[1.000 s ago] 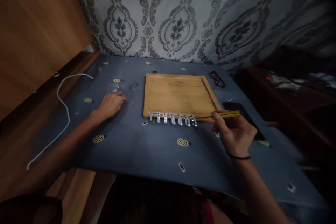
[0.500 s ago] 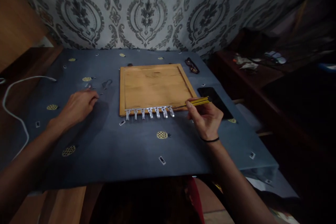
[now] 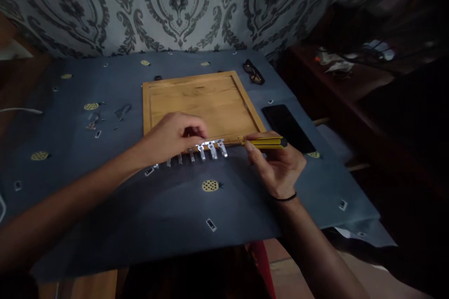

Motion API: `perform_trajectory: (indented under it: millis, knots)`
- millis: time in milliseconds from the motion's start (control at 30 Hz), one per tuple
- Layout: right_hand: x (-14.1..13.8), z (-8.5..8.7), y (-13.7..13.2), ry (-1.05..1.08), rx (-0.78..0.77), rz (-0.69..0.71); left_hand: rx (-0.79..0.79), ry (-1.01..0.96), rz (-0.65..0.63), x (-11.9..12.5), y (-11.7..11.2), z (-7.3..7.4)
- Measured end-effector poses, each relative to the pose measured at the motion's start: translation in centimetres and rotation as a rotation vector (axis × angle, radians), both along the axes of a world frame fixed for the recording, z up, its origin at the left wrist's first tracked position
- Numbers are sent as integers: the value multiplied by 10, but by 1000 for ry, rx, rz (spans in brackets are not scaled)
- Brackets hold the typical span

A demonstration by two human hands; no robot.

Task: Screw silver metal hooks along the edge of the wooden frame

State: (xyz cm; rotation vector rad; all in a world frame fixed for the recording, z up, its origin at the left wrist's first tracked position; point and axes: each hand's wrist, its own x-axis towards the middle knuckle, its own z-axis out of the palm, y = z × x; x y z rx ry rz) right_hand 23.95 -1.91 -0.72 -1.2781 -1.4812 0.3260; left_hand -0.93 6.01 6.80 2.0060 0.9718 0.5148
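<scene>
A framed wooden board (image 3: 199, 98) lies on the blue cloth, with a row of silver metal hooks (image 3: 212, 149) along its near edge. My left hand (image 3: 171, 138) reaches over that edge, its fingers curled and pinched just above the hooks. Whatever may be between its fingertips is too small to make out, and the hand covers part of the board's edge. At the board's near right corner, my right hand (image 3: 277, 163) grips a screwdriver with a yellow and black handle (image 3: 264, 143). The tool lies nearly level, pointing left toward the hooks.
A black phone (image 3: 289, 128) lies right of the board, with dark-framed glasses (image 3: 253, 72) behind it. Small loose metal pieces (image 3: 92, 124) and a small clear bag (image 3: 122, 112) are on the left of the tablecloth (image 3: 168, 224). A white cable (image 3: 23, 110) crosses the far left.
My left hand has moved right, from the loose pieces to the row of hooks. The right hand keeps the screwdriver near the board's corner. The camera view has shifted slightly.
</scene>
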Motion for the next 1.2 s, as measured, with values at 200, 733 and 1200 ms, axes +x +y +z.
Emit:
perform_trajectory:
  millis: [200,733,1200]
  knots:
    - [1,4,-1,-91,136,14,57,97,-174,37,23,-18]
    - [2,12,-6,-149,161,51,89,230,-323,53,36,-29]
    - [4,9,-6,-118,206,81,46,196,-226,53,33,-24]
